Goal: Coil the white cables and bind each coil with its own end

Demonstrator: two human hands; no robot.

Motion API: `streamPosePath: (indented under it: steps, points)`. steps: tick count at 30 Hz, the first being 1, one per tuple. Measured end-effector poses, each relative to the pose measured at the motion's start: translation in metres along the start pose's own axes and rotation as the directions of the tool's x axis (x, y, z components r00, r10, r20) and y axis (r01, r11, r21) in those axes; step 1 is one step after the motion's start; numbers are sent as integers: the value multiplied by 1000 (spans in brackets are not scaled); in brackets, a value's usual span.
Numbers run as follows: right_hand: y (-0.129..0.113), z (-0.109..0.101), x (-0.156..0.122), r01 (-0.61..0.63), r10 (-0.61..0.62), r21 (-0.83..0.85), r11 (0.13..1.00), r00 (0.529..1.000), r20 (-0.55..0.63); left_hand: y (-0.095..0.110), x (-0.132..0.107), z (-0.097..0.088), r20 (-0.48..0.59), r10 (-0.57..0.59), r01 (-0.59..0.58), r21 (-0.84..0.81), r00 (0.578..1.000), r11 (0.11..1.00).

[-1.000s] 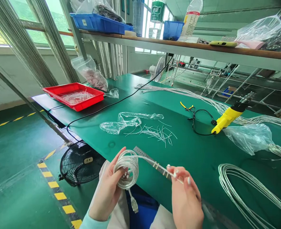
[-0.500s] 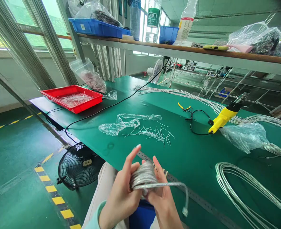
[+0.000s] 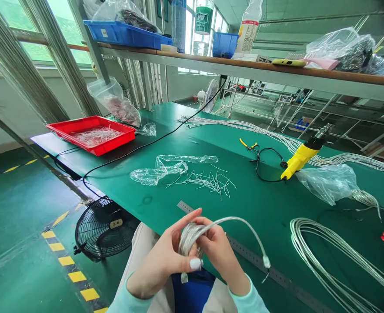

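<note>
A coil of silvery clear-jacketed cable (image 3: 189,237) is held between my two hands above my lap, at the table's near edge. My left hand (image 3: 165,256) wraps the coil's left side, thumb across its front. On the right side, my right hand (image 3: 218,250) grips the coil, its fingers curled in and partly hidden. One cable end arches up over my right hand and down to the right, ending in a pale tip with a thin dark wire. The other end pokes out below my left thumb. A steel ruler (image 3: 244,251) lies on the table beneath my hands.
Thin white strands (image 3: 211,182) and a crumpled clear bag (image 3: 152,174) lie ahead. A red tray (image 3: 113,141) stands far left. To the right are a yellow heat gun (image 3: 299,161), yellow-handled cutters (image 3: 246,144) and looped cables (image 3: 309,248). A shelf (image 3: 192,58) spans the back.
The coil has turned in my hands. Its loose end, which hung low at the right, now arches over my right hand; another end shows below. My left thumb has come across the front.
</note>
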State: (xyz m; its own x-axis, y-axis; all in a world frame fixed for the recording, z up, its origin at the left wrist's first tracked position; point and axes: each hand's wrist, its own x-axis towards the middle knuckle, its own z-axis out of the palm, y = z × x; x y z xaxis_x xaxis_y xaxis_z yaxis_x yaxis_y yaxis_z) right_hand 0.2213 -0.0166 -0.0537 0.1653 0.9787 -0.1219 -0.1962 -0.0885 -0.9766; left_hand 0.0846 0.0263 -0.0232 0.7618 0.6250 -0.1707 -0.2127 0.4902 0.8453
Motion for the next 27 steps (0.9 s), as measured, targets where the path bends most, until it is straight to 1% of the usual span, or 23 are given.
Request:
streamPosePath:
  steps: [1,2,3,6,9,11,12,15,16,18,20,22,23,25,27]
  points:
    - [2,2,1,-20,19,30,999,999,44,1,0,0,47,-18,18,-12,999,1000]
    - [3,3,1,-29,26,41,999,997,76,1,0,0,70,-19,21,-23,997,1000]
    - [5,5,1,-30,27,41,999,995,92,2,-1,1,68,-5,7,-36,998,999]
    - [6,10,-3,-15,13,21,1000,994,108,3,0,3,17,61,-59,-96,998,994]
    - [2,11,-10,68,-63,-66,996,995,72,6,0,3,-67,53,-63,-165,996,984]
    - [0,10,-15,133,-134,-117,984,991,-6,11,0,2,-132,25,-49,-188,991,981]
    - [-1,10,-18,151,-158,-119,981,986,-59,15,0,2,-154,29,-57,-183,988,981]
    - [-6,6,-24,174,-177,-31,984,967,-186,23,3,5,-154,120,-133,-78,981,988]
    - [-8,5,-25,184,-179,4,983,963,-199,24,4,7,-135,141,-146,-28,981,989]
    - [-13,1,-27,183,-167,68,981,967,-190,24,8,9,-106,135,-128,72,985,989]
    - [-17,-3,-27,159,-131,144,977,974,-186,20,13,10,-114,140,-118,179,984,977]
    - [-19,-7,-27,132,-92,195,972,975,-202,15,18,10,-126,179,-139,273,976,952]
    - [-18,-9,-27,119,-77,185,976,973,-219,12,20,9,-119,191,-148,301,974,942]
    - [-15,-12,-26,83,-57,97,992,969,-240,7,21,8,-63,184,-154,328,981,932]
    - [-12,-15,-25,34,-34,-2,999,977,-210,3,21,7,58,151,-162,358,987,919]
